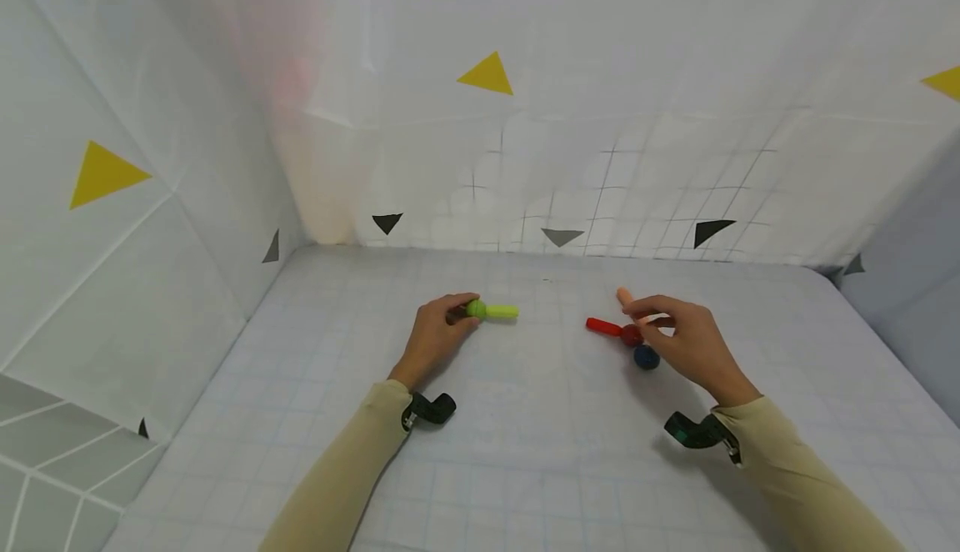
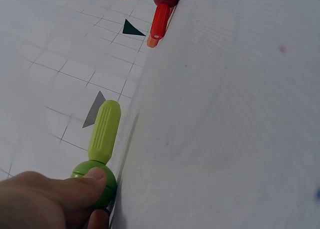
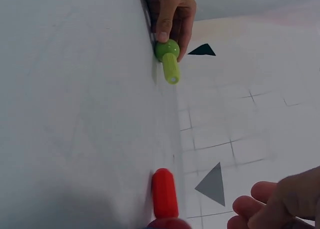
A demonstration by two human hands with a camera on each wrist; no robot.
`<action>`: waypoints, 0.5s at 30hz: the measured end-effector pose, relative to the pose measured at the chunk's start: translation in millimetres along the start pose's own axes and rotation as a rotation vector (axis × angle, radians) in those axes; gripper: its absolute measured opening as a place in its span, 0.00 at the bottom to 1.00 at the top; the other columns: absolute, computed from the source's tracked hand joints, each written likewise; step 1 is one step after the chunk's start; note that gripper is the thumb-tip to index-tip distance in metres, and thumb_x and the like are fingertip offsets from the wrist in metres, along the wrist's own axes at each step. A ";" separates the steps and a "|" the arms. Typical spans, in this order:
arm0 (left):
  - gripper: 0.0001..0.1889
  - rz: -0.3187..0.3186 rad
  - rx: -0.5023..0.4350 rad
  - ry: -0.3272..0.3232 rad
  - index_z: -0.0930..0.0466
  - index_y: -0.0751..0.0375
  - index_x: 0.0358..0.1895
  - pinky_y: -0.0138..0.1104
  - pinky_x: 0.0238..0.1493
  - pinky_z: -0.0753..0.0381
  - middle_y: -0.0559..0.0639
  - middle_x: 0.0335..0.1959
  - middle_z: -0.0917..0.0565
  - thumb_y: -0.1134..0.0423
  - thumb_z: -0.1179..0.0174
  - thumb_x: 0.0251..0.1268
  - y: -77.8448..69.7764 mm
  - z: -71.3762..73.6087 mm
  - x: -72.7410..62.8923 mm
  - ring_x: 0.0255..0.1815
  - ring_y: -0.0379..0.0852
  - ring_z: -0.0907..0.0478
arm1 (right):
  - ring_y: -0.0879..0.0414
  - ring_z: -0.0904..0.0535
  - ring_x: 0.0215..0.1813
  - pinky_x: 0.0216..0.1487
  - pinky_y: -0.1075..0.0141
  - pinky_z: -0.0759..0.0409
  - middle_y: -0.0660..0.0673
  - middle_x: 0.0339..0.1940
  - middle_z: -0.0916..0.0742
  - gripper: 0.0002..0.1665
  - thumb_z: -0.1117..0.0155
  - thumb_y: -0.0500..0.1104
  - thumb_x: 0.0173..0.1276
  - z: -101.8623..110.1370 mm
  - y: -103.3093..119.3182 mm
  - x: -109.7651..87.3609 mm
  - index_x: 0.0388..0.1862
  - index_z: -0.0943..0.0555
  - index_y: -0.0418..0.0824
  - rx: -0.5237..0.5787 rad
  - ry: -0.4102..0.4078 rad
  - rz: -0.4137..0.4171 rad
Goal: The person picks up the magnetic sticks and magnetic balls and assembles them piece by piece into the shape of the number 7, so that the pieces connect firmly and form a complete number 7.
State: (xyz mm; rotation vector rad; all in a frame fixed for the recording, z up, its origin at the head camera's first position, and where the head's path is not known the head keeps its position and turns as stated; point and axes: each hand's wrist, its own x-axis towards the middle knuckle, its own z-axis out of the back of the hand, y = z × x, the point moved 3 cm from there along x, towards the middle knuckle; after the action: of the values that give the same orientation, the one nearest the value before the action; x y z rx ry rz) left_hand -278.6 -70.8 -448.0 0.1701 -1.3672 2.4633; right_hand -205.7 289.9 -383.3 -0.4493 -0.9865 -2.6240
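Observation:
My left hand (image 1: 438, 331) pinches a green ball (image 2: 107, 189) between thumb and fingers. A ribbed light-green rod (image 1: 502, 311) extends from that ball, pointing right. On the right, my right hand (image 1: 693, 343) hovers over the table, fingers loosely bent and nothing seen between them. Under its fingertips in the head view lies an orange rod (image 1: 623, 294), partly covered by the hand. A red rod (image 1: 603, 327) with a dark red ball (image 1: 631, 335) at its end lies just left of this hand. Close to that ball sits a dark blue ball (image 1: 646, 358).
The white table (image 1: 525, 452) has a faint grid and meets a white back wall (image 1: 645, 118) with dark and yellow triangles. Side sheets stand at left and right. Each wrist carries a small dark camera mount (image 1: 431, 408).

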 end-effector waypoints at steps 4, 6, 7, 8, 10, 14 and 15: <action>0.22 -0.005 -0.002 0.002 0.16 0.57 0.64 0.40 0.51 0.18 0.51 0.53 0.13 0.67 0.29 0.68 -0.4 0.0 -0.1 0.46 0.45 0.17 | 0.43 0.17 0.50 0.46 0.49 0.14 0.41 0.45 0.10 0.17 0.31 0.25 0.64 1.6 -4.6 -8.5 0.50 0.12 0.37 -0.021 0.002 0.014; 0.22 -0.015 -0.005 0.002 0.16 0.57 0.64 0.41 0.52 0.18 0.51 0.53 0.13 0.67 0.29 0.68 -1.0 -0.1 0.3 0.46 0.45 0.17 | 0.44 0.16 0.50 0.45 0.51 0.14 0.42 0.45 0.10 0.17 0.28 0.25 0.63 2.3 -7.0 -12.4 0.50 0.13 0.36 -0.023 -0.006 0.033; 0.22 -0.020 -0.006 0.001 0.16 0.57 0.64 0.41 0.52 0.18 0.51 0.53 0.13 0.67 0.29 0.68 -1.1 -0.2 0.6 0.46 0.45 0.17 | 0.44 0.17 0.50 0.45 0.52 0.14 0.43 0.45 0.10 0.17 0.27 0.26 0.62 2.5 -8.2 -14.2 0.50 0.13 0.37 -0.023 -0.008 0.039; 0.22 -0.023 -0.008 0.001 0.16 0.57 0.65 0.41 0.52 0.18 0.51 0.54 0.13 0.67 0.29 0.68 -1.3 -0.2 0.7 0.47 0.45 0.17 | 0.45 0.17 0.50 0.45 0.53 0.14 0.43 0.46 0.10 0.18 0.25 0.26 0.62 2.4 -9.6 -15.9 0.50 0.13 0.37 -0.024 -0.006 0.043; 0.22 -0.021 -0.011 0.000 0.16 0.57 0.64 0.41 0.53 0.18 0.51 0.54 0.13 0.67 0.29 0.68 -1.2 0.0 0.6 0.47 0.45 0.17 | 0.47 0.18 0.51 0.45 0.54 0.14 0.45 0.46 0.11 0.18 0.24 0.27 0.61 1.7 -12.4 -19.2 0.50 0.13 0.38 -0.033 0.002 0.051; 0.22 -0.011 -0.012 -0.002 0.16 0.57 0.64 0.41 0.53 0.18 0.50 0.53 0.13 0.67 0.29 0.68 -0.3 0.3 -0.5 0.47 0.44 0.17 | 0.49 0.18 0.53 0.45 0.53 0.15 0.48 0.48 0.11 0.19 0.21 0.30 0.60 -0.3 -17.6 -25.0 0.50 0.13 0.41 -0.058 0.030 0.055; 0.22 -0.011 -0.012 -0.002 0.16 0.57 0.64 0.41 0.53 0.18 0.50 0.53 0.13 0.67 0.29 0.68 0.0 0.2 -0.6 0.47 0.44 0.17 | 0.49 0.18 0.53 0.44 0.53 0.15 0.48 0.48 0.11 0.19 0.21 0.30 0.60 -0.5 -18.5 -26.1 0.49 0.12 0.41 -0.065 0.032 0.054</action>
State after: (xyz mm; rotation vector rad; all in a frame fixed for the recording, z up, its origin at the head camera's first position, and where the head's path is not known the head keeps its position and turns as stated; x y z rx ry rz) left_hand -278.0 -71.1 -448.0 0.1769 -1.3773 2.4460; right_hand -189.2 307.3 -404.6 -0.4422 -0.8687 -2.6132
